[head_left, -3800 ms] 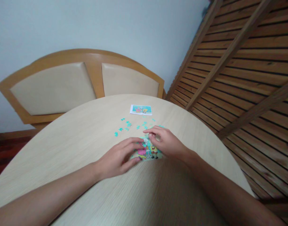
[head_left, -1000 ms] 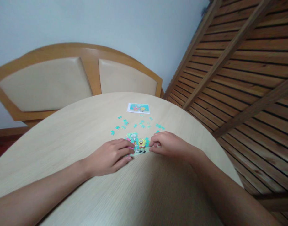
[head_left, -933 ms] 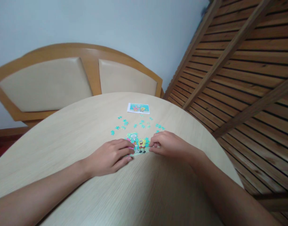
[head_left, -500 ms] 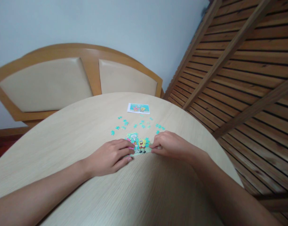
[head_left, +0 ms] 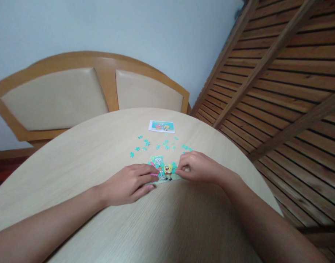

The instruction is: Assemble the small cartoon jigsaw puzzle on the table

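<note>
Hands parted since earlier, left hand (head_left: 127, 181) flat, released, fingertips on left edge of puzzle (head_left: 165, 169), right hand (head_left: 198, 169) curled at its right edge, grasp unclear, loose pieces (head_left: 156, 144) beyond.

Your round pale wood-grain table (head_left: 74, 164) is matt and smooth. The colourful printed jigsaw (head_left: 164, 170) and small teal loose pieces (head_left: 145, 143) look like thin card. The curved bench back (head_left: 107, 87) is varnished wood with cream padding.

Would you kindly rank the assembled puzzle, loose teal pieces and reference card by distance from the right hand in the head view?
1. Assembled puzzle, touching the right hand, at its left.
2. Loose teal pieces, just beyond.
3. Reference card, farthest back.
</note>
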Demonstrator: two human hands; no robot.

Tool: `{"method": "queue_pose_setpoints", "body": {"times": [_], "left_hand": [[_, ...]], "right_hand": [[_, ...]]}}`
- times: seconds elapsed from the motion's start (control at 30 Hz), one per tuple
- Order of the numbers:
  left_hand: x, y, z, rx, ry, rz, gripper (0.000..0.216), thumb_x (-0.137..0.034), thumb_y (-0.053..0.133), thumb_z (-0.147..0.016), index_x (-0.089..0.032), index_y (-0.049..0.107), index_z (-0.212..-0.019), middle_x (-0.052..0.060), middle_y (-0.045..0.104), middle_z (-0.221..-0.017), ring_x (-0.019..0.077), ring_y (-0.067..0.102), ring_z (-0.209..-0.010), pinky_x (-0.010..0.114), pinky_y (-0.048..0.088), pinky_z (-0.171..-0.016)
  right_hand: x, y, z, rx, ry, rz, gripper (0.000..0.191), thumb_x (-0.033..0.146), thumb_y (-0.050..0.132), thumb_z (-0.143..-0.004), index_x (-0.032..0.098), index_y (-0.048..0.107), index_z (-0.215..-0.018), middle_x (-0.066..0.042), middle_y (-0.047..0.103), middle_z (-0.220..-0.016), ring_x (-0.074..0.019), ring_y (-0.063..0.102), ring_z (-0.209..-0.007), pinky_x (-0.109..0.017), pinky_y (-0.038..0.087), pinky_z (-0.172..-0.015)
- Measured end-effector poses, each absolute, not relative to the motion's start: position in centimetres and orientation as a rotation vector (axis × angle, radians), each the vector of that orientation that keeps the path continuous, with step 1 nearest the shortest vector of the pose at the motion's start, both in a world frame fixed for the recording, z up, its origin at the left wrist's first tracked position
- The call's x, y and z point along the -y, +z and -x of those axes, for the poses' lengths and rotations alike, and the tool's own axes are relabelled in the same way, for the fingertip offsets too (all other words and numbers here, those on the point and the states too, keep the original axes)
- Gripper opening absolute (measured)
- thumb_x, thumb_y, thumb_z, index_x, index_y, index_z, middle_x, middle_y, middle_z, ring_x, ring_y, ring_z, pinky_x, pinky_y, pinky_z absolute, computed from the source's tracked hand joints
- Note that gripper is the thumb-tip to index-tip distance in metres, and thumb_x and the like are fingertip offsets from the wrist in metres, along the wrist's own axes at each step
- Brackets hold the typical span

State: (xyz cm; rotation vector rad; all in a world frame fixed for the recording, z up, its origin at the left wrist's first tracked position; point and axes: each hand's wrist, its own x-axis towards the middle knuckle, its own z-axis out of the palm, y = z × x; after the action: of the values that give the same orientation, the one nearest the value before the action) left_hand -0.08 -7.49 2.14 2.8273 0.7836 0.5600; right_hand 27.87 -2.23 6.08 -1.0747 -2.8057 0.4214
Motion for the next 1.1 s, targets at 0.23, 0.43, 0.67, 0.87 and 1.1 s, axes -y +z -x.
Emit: {"method": "queue_pose_setpoints", "body": {"times": [0.23, 0.43, 0.67, 0.87, 1.1], "left_hand": [[6.6, 1.9, 0.4, -1.136, 0.732, -2.763, 0.029, -0.031, 0.044, -0.103, -0.021, 0.066, -0.119, 0.009, 0.068, -0.126, 0.0245, 0.064, -0.116, 0.047, 0.054, -0.1], [5.3, 0.4, 1.6, -1.581, 0.796, -2.677, 0.038, -0.043, 0.045, -0.101, -0.019, 0.061, -0.126, 0.014, 0.063, -0.135, 0.0314, 0.059, -0.125, 0.055, 0.05, -0.104], [5.1, -0.1, 1.7, -1.571, 0.661, -2.64, 0.047, -0.049, 0.041, -0.103, -0.014, 0.058, -0.13, 0.017, 0.063, -0.135, 0.0316, 0.059, -0.126, 0.054, 0.049, -0.107], [5.1, 0.0, 1.6, -1.525, 0.552, -2.683, 0.056, -0.051, 0.038, -0.103, -0.011, 0.054, -0.14, 0.017, 0.051, -0.149, 0.0339, 0.046, -0.139, 0.055, 0.039, -0.115], [5.4, 0.5, 1.3, -1.422, 0.457, -2.765, 0.055, -0.05, 0.039, -0.104, -0.018, 0.048, -0.147, 0.009, 0.046, -0.155, 0.0319, 0.038, -0.145, 0.053, 0.035, -0.118]], "right_hand": [[0.4, 4.8, -29.5, 2.472, 0.11, 1.407, 0.024, 0.023, 0.053, -0.094, 0.02, 0.075, -0.103, -0.006, 0.074, -0.098, -0.0204, 0.065, -0.089, -0.03, 0.044, -0.08], [-0.9, 3.4, -30.9, 2.343, -0.013, 1.639, 0.035, 0.021, 0.053, -0.092, 0.013, 0.067, -0.123, -0.013, 0.07, -0.12, -0.0271, 0.064, -0.11, -0.035, 0.045, -0.095], [-1.2, 2.6, -30.9, 2.398, 0.102, 1.636, 0.036, 0.023, 0.05, -0.096, 0.014, 0.069, -0.124, -0.013, 0.068, -0.123, -0.0262, 0.061, -0.114, -0.036, 0.044, -0.102], [-1.1, 2.4, -30.5, 2.393, 0.075, 1.604, 0.035, 0.023, 0.048, -0.097, 0.013, 0.068, -0.124, -0.013, 0.068, -0.123, -0.0266, 0.06, -0.114, -0.038, 0.043, -0.102], [-0.5, 1.7, -28.5, 2.424, 0.097, 1.339, 0.034, 0.021, 0.045, -0.1, 0.018, 0.064, -0.128, -0.01, 0.066, -0.13, -0.0255, 0.057, -0.12, -0.043, 0.042, -0.105]]}}
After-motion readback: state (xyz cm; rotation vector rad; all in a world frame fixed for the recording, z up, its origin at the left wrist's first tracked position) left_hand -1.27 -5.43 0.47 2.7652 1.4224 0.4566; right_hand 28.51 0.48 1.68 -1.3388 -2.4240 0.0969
